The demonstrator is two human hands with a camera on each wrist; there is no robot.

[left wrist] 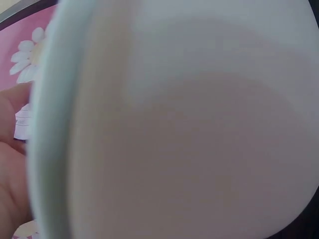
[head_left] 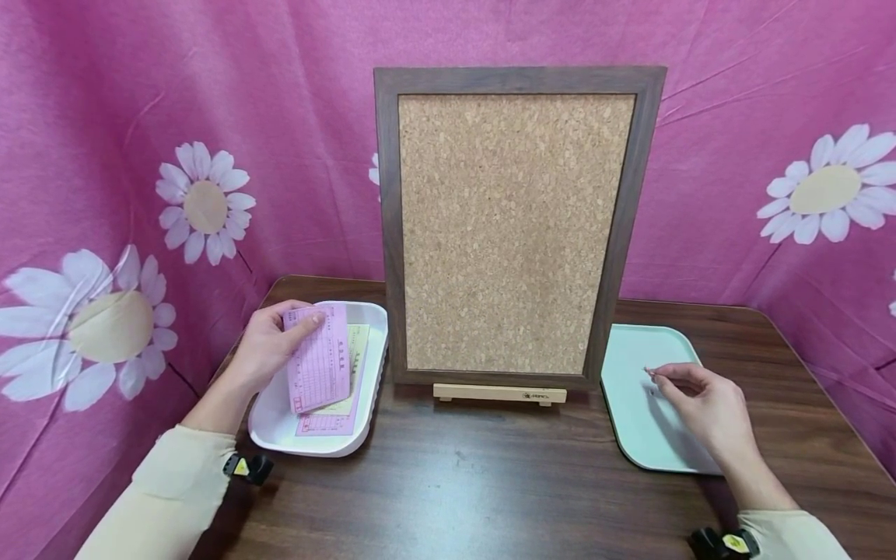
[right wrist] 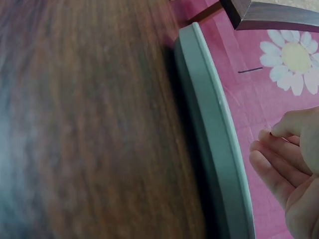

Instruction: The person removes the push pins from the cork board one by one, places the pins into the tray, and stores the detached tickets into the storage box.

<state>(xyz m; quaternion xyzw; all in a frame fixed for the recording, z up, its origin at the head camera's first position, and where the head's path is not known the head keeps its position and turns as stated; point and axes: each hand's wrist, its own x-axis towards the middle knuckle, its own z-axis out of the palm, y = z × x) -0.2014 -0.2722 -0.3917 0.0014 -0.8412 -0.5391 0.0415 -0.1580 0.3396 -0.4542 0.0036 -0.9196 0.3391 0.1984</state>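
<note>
Over the white tray [head_left: 262, 424], my left hand [head_left: 276, 334] pinches a pink printed slip [head_left: 318, 362] between thumb and fingers, the thumb on its front face. Beneath that slip, a pale yellow slip [head_left: 360, 342] and another pink slip [head_left: 329, 425] lie in the tray. My right hand [head_left: 707, 404] is above the mint-green tray [head_left: 640, 443]; thumb and fingertips pinch a small reddish pin [head_left: 649, 372], too tiny to make out fully. In the right wrist view the fingers [right wrist: 279, 154] hide most of it. The tray wall fills much of the left wrist view.
A cork board [head_left: 514, 233] in a dark wooden frame [head_left: 388, 233] stands upright between the trays on a light wooden easel [head_left: 500, 394]. The brown table [head_left: 448, 482] extends in front. Behind hangs a pink curtain [head_left: 301, 93] with daisies.
</note>
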